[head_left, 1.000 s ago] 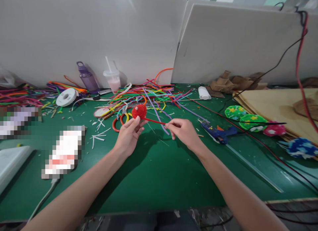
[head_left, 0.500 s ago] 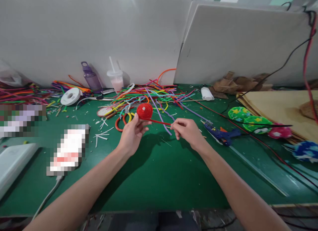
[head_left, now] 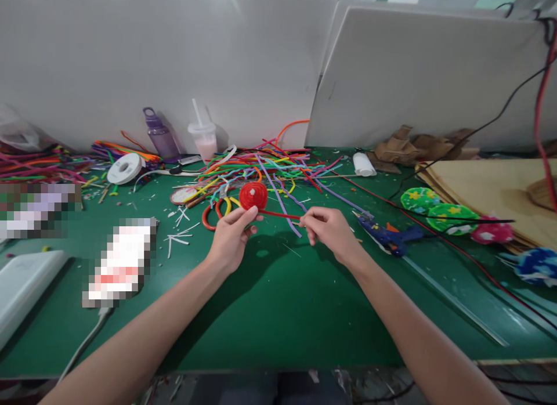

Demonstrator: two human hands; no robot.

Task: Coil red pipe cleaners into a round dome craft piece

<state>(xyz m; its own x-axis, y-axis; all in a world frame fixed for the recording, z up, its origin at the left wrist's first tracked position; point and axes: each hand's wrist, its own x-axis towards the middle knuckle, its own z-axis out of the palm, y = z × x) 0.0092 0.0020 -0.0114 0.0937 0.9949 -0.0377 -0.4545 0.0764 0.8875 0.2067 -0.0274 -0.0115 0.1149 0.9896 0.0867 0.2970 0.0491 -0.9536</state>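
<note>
Green worktable [head_left: 300,329], littered with scraps, backed by pale upright panels [head_left: 174,51]. At far left, a pile of coloured fuzzy strands [head_left: 35,166] lies near the panels; nearer the viewer are a white slab-like object [head_left: 32,289] and a pixelated device [head_left: 119,260] with a white cable [head_left: 85,338] at its near end. Further right along the back stand a white spool [head_left: 125,169], a purple bottle [head_left: 163,138] and a lidded cup [head_left: 205,141] with a straw and pink contents. Thin white strips [head_left: 178,238] lie in front, then scissors [head_left: 210,218] with orange-red and yellow handles.

Near the centre, the left hand [head_left: 230,239] pinches the lower edge of a round red coil [head_left: 258,202], pale-spotted at its middle and held above the table. From it a red strand [head_left: 281,214] runs rightward, nearly straight, to the right hand [head_left: 326,228], whose thumb and fingers grip its end. Behind the coil spreads a tangled heap of multicoloured strands [head_left: 270,166].

To the right are a blue glue gun [head_left: 389,237] with a long clear stick [head_left: 456,303] beside it, then green, pink and blue fuzzy pieces [head_left: 452,218] near tan sheets [head_left: 487,184].
</note>
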